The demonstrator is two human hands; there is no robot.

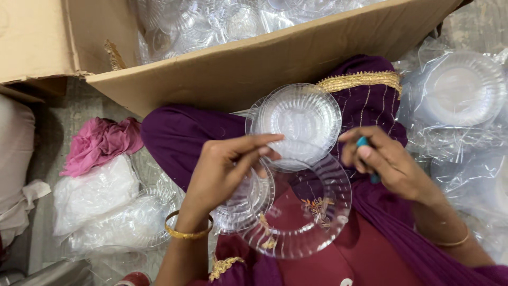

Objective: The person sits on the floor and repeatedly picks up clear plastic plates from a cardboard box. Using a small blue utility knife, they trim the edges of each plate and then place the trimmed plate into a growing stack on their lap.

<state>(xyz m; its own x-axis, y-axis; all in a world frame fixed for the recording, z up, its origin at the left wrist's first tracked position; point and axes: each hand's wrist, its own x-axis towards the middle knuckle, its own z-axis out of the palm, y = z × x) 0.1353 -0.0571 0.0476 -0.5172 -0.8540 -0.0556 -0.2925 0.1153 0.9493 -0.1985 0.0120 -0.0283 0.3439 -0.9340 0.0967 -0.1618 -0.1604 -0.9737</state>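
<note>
Clear bowl point(296, 124), ribbed plastic, is held up over the lap just below the cardboard box point(254, 69). Left hand point(227, 169) pinches its lower rim between thumb and fingers, which are closed narrow on it. Below the bowl, a clear plate point(312, 222) with a ribbed rim lies on the purple and maroon cloth of the lap, and a smaller clear dish point(246, 204) sits under the left hand, overlapping the plate's left edge. Right hand point(389, 161) is just right of the bowl, fingers curled around a small teal tool point(365, 143); only its ends show. The box holds more clear bowls in plastic wrap. Right of the bowl, a wrapped stack point(460, 87) of clear plates lies on the floor. Left of the bowl lie a pink cloth point(100, 143) and wrapped plasticware point(106, 206).
</note>
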